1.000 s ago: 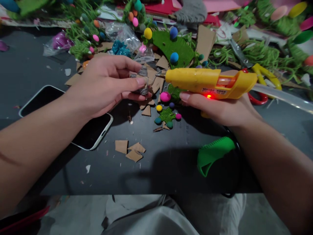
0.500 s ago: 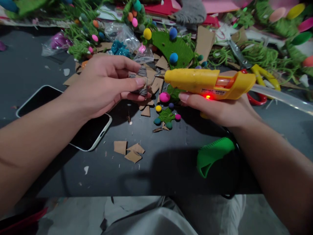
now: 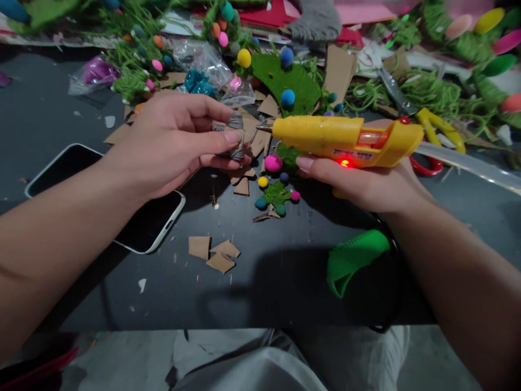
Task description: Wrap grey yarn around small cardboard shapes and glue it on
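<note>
A small piece wrapped in grey yarn [image 3: 235,149] is pinched between the thumb and fingers of my left hand [image 3: 175,138]. My right hand [image 3: 358,182] grips a yellow glue gun [image 3: 319,133] with a lit red light. Its metal nozzle points left, close beside the grey piece; whether they touch cannot be made out. A loose strand of yarn shows near the tip. Under the gun, a green star-shaped piece [image 3: 277,193] with small coloured balls lies on the dark table [image 3: 163,293].
A phone [image 3: 150,228] lies under my left forearm. Cardboard scraps [image 3: 199,247] are in front, a green plastic piece [image 3: 354,258] at right. Red-handled scissors [image 3: 427,164], yellow-handled scissors [image 3: 442,130], green yarn and plastic bags fill the back.
Almost nothing differs; the whole view has shifted very slightly, and both hands keep their holds.
</note>
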Demonstrator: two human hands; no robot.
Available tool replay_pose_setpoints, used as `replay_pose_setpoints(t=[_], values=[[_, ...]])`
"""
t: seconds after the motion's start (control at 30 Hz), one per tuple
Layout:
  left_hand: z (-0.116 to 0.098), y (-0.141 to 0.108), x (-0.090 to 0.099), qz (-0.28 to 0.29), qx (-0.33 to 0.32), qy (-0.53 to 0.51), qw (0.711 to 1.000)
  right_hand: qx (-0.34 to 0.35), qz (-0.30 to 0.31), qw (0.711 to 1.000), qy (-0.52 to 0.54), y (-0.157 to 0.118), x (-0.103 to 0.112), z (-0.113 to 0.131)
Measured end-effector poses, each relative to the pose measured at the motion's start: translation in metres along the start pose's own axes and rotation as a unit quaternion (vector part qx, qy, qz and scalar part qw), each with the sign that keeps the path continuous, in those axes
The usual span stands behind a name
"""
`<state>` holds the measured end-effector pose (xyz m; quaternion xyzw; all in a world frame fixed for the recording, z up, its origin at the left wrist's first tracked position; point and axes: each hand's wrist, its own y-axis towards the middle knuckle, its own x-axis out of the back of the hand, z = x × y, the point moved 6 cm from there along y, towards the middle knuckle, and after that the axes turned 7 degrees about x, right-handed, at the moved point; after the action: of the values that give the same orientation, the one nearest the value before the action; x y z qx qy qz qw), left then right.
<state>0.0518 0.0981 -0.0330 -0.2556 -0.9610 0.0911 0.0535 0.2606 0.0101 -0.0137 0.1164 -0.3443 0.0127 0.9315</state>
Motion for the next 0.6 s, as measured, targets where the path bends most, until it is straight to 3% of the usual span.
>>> replay_pose_setpoints(t=[0.37, 0.6], values=[[0.007, 0.003, 0.003, 0.0, 0.039, -0.054, 0.998, -0.02, -0.019, 0.998, -0.059, 0.002, 0.006, -0.001], [0.012, 0.003, 0.006, 0.014, 0.048, -0.054, 0.997, 0.082, 0.021, 0.994, -0.069, 0.002, 0.003, 0.012]])
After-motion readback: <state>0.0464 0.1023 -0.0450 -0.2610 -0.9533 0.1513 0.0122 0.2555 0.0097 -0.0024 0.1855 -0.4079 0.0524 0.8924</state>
